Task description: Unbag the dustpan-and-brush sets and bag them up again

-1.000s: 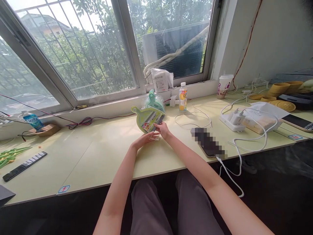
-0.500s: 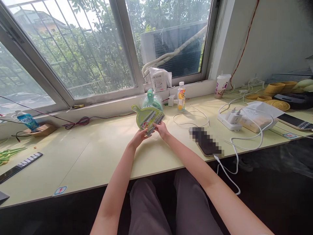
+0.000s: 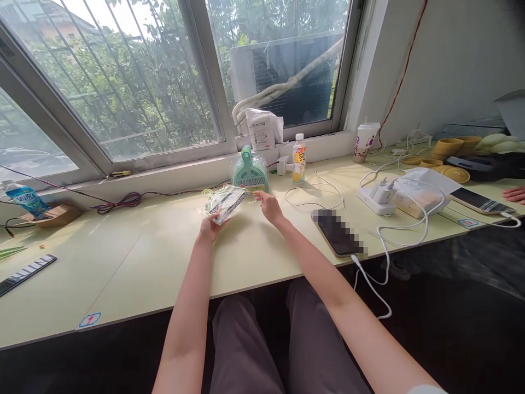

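A small yellow-green dustpan set [image 3: 227, 201] in clear plastic wrap is tilted above the table. My left hand [image 3: 210, 227] is closed around its lower edge. At its right end, my right hand [image 3: 268, 206] pinches the edge of the clear wrapper [image 3: 251, 195], the fingers pressed together. The face of the set carries a pale label with dark stripes, partly washed out by glare. Just behind stands a green dustpan set [image 3: 248, 171], also in clear plastic, leaning near the window ledge.
A juice bottle [image 3: 299, 158] and white-wrapped package [image 3: 262, 129] stand behind. To the right are a phone [image 3: 337, 232], white cables, a power strip [image 3: 375, 200], a cup [image 3: 365, 142] and another person's hand [image 3: 514, 195]. A blue pack [image 3: 28, 200] lies at the left.
The yellow-green set has moved left and turned flatter, uncovering the green one behind. My right hand has drawn away from its face to the wrapper's edge. Another person's hand appears at right.
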Demonstrator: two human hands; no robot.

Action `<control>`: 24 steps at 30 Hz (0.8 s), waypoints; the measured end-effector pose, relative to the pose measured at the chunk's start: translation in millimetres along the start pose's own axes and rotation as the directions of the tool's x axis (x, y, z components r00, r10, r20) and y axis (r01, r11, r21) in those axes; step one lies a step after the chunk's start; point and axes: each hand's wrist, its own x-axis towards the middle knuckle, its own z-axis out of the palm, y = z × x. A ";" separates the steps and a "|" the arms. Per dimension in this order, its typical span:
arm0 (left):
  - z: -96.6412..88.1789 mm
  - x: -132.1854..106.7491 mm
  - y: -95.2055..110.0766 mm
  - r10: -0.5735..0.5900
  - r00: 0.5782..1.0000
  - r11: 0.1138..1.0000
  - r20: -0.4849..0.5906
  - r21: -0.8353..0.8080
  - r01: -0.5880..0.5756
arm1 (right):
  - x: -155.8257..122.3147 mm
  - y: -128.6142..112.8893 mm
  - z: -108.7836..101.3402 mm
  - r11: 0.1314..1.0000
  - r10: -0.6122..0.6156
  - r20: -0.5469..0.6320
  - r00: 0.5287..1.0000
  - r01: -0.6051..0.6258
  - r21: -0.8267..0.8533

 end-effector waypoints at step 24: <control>-1.7 -9.5 -8.3 -0.109 0.946 0.964 0.304 0.263 0.027 | 8.2 25.2 -4.9 0.989 -0.135 -0.089 0.987 0.128 -0.080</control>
